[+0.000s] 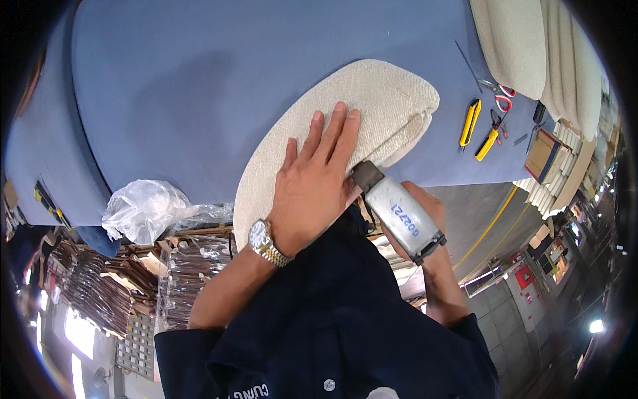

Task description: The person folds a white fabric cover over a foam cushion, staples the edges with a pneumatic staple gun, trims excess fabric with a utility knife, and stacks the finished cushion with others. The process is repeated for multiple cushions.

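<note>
A rounded, beige fabric-covered cushion panel lies at the near edge of the blue padded table, its fabric folded along the right-hand side. My left hand rests flat on the panel, fingers stretched out and pointing away from me. A metal watch sits on that wrist. My right hand is wrapped round a silver pneumatic staple gun. The gun's dark nose meets the panel's near edge, close to my left hand; its exact contact point is hidden. The gun body covers part of my right fingers.
On the blue table, to the right, lie a yellow utility knife, yellow-handled cutters and red-handled scissors. More beige upholstered pieces stand at far right. A crumpled clear plastic bag sits at the left front edge.
</note>
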The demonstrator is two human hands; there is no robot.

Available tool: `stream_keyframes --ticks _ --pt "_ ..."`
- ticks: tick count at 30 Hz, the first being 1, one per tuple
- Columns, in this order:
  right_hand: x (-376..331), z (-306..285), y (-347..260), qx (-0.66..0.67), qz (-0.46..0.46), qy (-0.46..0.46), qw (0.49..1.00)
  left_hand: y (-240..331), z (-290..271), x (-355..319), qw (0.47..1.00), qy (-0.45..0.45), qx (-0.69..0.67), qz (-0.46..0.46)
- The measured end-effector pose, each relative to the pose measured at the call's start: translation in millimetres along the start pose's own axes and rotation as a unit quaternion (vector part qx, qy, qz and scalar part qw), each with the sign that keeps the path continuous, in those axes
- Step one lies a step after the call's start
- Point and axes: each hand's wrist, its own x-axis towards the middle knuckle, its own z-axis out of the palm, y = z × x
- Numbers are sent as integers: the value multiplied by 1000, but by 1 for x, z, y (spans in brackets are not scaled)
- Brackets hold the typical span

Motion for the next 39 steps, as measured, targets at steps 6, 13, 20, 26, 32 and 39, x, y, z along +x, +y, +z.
stream_keyframes --ticks 6,13,20,26,32,39 --pt "-12 11 15 45 -78 37 995 -4 3 -3 1000 16 -2 14" --pt "-11 6 5 82 -50 13 995 -2 8 -4 1000 11 11 11" --pt "-8 15 5 42 -33 22 998 -3 4 -1 999 33 -20 1" --pt "-18 21 9 82 -85 42 992 -5 7 -7 998 63 4 5" --pt "-20 20 10 83 -88 31 992 -7 15 -8 999 49 -7 5" --pt "-15 24 5 70 -51 22 996 -6 6 -4 999 2 28 44"
